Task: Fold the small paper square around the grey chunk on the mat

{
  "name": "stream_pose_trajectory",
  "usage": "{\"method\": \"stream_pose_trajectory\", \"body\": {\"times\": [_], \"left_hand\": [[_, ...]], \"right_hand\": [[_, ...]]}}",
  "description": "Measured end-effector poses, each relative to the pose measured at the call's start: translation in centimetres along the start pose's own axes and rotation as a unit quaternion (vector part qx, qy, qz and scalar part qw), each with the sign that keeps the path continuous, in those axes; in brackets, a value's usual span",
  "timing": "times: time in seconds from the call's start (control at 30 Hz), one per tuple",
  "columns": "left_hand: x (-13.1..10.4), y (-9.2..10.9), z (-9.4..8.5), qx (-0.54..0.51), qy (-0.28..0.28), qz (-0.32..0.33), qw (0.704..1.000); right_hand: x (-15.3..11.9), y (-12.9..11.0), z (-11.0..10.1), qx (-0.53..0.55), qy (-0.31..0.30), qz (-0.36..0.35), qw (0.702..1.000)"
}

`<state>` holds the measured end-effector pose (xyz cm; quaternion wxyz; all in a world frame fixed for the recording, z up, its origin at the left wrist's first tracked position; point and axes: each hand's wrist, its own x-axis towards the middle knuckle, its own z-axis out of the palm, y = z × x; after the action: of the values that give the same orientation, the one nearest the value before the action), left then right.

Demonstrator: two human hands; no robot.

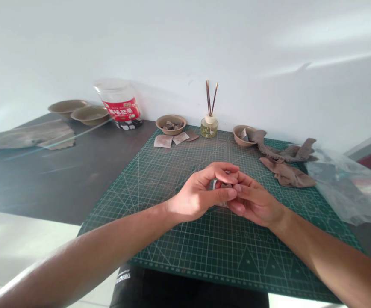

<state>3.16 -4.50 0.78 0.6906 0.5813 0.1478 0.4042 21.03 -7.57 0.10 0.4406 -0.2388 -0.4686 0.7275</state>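
My left hand and my right hand meet above the green cutting mat. Both close their fingertips around a small grey-brown patch with a whitish side. Fingers cover much of it, so its full shape and how it is folded are hidden. The left thumb presses from the near side, close to the right thumb and fingertips. Beyond the hands, several small pale squares lie flat in front of a brown bowl holding grey-brown scraps.
A reed diffuser stands by the wall. Right of it are another bowl, crumpled grey-brown cloth and a clear plastic bag. At left sit a red-labelled tub, two stacked-looking bowls and a grey cloth.
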Motion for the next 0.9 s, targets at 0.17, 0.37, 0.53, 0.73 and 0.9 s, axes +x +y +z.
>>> {"method": "stream_pose_trajectory", "body": {"times": [0.17, 0.37, 0.53, 0.73, 0.9], "left_hand": [[0.0, 0.1, 0.0, 0.022, 0.001, 0.007, 1.000], [0.3, 0.1, -0.2, 0.071, 0.017, 0.018, 0.997], [0.6, -0.2, -0.2, 0.080, 0.037, 0.041, 0.995], [1.1, -0.1, -0.7, 0.107, 0.137, 0.006, 0.985], [1.4, 0.1, -1.4, 0.141, 0.135, -0.017, 0.981]], "right_hand": [[0.1, 0.1, 0.1, -0.006, 0.016, -0.001, 1.000], [0.3, 0.0, 0.2, 0.007, 0.020, 0.015, 1.000], [0.3, -0.1, 0.2, 0.010, 0.031, 0.025, 0.999], [0.0, -0.2, 0.6, 0.004, 0.000, 0.023, 1.000], [-0.3, -0.6, 0.3, -0.002, 0.042, 0.003, 0.999]]}}
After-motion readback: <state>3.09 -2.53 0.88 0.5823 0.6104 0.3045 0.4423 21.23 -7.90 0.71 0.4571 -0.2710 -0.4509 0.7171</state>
